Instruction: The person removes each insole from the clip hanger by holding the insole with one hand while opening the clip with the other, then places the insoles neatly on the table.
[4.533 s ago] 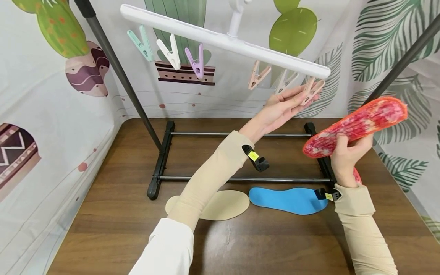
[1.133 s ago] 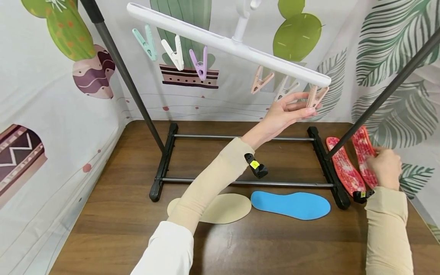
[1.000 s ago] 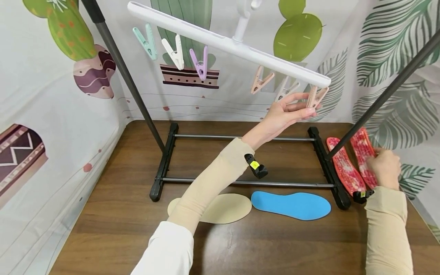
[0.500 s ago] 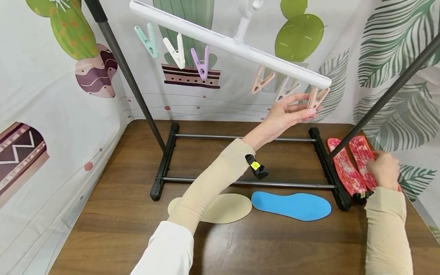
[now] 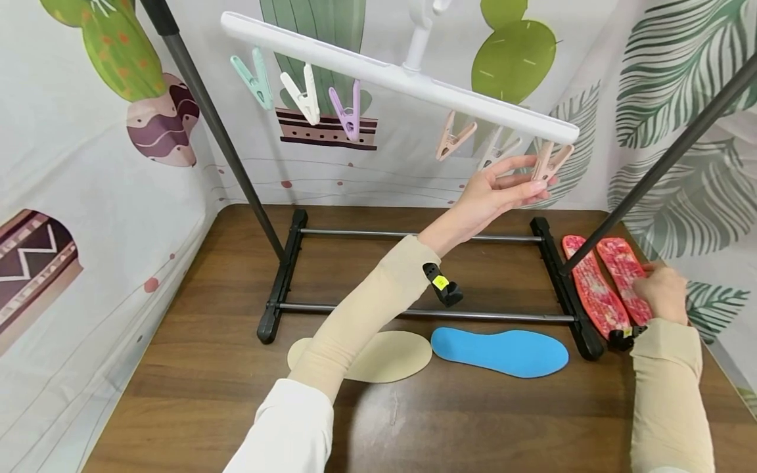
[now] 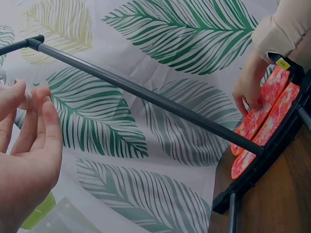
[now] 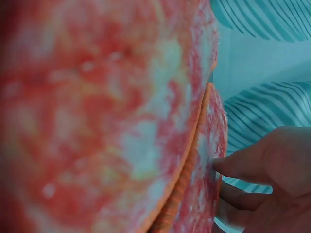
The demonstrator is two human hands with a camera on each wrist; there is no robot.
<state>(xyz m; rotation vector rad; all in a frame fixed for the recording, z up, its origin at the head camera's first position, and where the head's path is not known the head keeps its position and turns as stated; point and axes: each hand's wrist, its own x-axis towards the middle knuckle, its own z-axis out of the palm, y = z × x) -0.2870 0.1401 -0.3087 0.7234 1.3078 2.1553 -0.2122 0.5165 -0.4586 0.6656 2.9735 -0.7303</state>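
Observation:
My left hand [image 5: 481,196] is raised to the right end of a white hanger bar [image 5: 355,60]. Its thumb and fingers pinch a pale pink clothespin [image 5: 550,163] hanging there. Low on the right, my right hand [image 5: 664,293] grips the outer edge of a red patterned insole [image 5: 621,266]; in the right wrist view the thumb lies on its top face, the other fingers at the edge. A matching red insole [image 5: 593,289] lies beside it, close to the rack's foot. In the left wrist view the two insoles lie side by side.
A beige insole [image 5: 390,357] and a blue insole [image 5: 503,353] lie on the wooden table [image 5: 449,427]. The black rack [image 5: 290,263] has slanted poles and low crossbars. Several more clothespins, such as a purple clothespin [image 5: 347,117], hang from the bar.
Earlier my right hand held the red insoles up near the hanger; now they are down at the right. Lately the gripped insole has slid slightly nearer. My left hand stays at the clothespin.

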